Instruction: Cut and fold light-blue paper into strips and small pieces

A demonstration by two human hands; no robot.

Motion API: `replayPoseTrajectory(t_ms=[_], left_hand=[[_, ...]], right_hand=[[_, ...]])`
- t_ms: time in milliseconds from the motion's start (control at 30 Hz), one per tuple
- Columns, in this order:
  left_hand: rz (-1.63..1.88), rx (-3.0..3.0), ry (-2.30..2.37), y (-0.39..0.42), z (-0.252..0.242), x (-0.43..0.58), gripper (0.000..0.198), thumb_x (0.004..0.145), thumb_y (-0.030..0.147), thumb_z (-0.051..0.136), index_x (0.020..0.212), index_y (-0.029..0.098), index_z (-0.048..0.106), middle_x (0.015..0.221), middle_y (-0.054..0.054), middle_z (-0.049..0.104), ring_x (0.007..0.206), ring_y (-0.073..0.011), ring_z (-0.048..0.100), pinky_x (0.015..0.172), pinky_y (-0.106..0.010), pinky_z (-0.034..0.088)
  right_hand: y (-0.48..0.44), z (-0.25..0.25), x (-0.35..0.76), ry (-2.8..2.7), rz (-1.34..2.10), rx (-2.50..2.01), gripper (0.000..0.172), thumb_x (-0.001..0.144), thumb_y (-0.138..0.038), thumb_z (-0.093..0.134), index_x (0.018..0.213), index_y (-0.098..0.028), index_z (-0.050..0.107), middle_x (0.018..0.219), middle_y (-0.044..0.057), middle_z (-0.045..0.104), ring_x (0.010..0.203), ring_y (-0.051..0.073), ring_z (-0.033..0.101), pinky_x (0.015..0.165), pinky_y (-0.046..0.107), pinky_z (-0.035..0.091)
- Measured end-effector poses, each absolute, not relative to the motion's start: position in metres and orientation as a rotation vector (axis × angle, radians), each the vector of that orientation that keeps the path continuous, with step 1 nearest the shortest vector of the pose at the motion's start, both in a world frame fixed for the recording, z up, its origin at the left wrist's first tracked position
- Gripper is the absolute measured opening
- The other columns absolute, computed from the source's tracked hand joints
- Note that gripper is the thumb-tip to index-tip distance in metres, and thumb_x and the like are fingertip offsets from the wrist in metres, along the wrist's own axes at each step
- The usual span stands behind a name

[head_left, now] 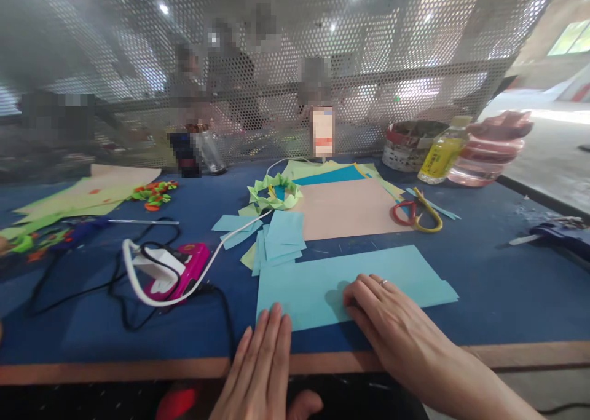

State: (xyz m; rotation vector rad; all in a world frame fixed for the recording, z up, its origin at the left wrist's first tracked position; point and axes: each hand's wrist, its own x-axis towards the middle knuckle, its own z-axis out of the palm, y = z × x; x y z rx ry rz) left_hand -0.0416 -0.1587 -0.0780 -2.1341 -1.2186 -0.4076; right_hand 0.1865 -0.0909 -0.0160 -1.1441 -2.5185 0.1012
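Observation:
A long sheet of light blue paper lies near the table's front edge. My left hand is open, its fingers stretched out together with the tips at the sheet's lower left corner. Resting on the middle of the sheet, my right hand has its fingers curled and closed. A ring shows on one finger; whether anything is between the fingertips is hidden. Just behind the sheet lies a stack of smaller light blue paper pieces. A ring of folded green paper sits beyond that stack.
Scissors with red and yellow handles lie on pinkish paper. At left is a pink power strip with cables. A phone, a yellow bottle and a round tub stand along the perforated screen.

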Motion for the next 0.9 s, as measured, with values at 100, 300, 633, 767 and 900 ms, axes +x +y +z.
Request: replayPoseTrajectory(t_ms=[100,300,633,767,900], left_hand=[[-0.392,-2.105,-1.234,-0.162,-0.077,-0.049,0.076,0.087,0.063,0.042,0.125,-0.001,0.053,0.127,-0.023,0.06,0.117,-0.03,0.058,0.096,-0.04,0.044],[-0.376,-2.067,-1.266,-0.168,-0.08,-0.06,0.076,0.086,0.063,0.044,0.126,-0.001,0.052,0.125,-0.024,0.061,0.113,-0.0302,0.06,0.107,-0.045,0.033],[-0.474,-2.093,-1.23,-0.154,-0.083,-0.018,0.085,0.082,0.072,0.038,0.126,0.0,0.055,0.133,-0.023,0.054,0.135,-0.0358,0.035,0.116,-0.052,0.01],[-0.605,-2.167,-1.078,-0.138,-0.083,0.023,0.084,0.083,0.073,0.031,0.121,0.005,0.06,0.133,-0.019,0.056,0.127,-0.0328,0.047,0.114,-0.047,0.023],[-0.631,-2.155,-1.126,-0.134,-0.085,0.027,0.092,0.079,0.077,0.028,0.122,0.0,0.058,0.131,-0.022,0.057,0.124,-0.0325,0.051,0.103,-0.04,0.04]], right_hand=[[-0.092,-0.016,0.187,-2.531,0.136,-1.144,0.026,0.097,-0.014,0.028,0.09,-0.02,0.053,0.084,0.007,0.061,0.075,0.022,0.059,0.07,0.04,0.049],[-0.091,-0.015,0.187,-2.519,0.133,-1.159,0.024,0.096,-0.014,0.03,0.089,-0.021,0.051,0.084,0.006,0.06,0.075,0.022,0.058,0.07,0.04,0.049],[-0.093,-0.018,0.186,-2.516,0.16,-1.169,0.023,0.096,-0.012,0.03,0.093,-0.019,0.051,0.086,0.007,0.059,0.08,0.022,0.059,0.076,0.044,0.052],[-0.093,-0.025,0.191,-2.488,0.11,-1.104,0.022,0.093,-0.009,0.031,0.101,-0.018,0.05,0.093,0.009,0.061,0.088,0.022,0.061,0.084,0.044,0.052],[-0.093,-0.026,0.193,-2.49,0.056,-1.062,0.026,0.091,-0.007,0.03,0.102,-0.017,0.052,0.095,0.01,0.064,0.089,0.023,0.063,0.084,0.043,0.053]])
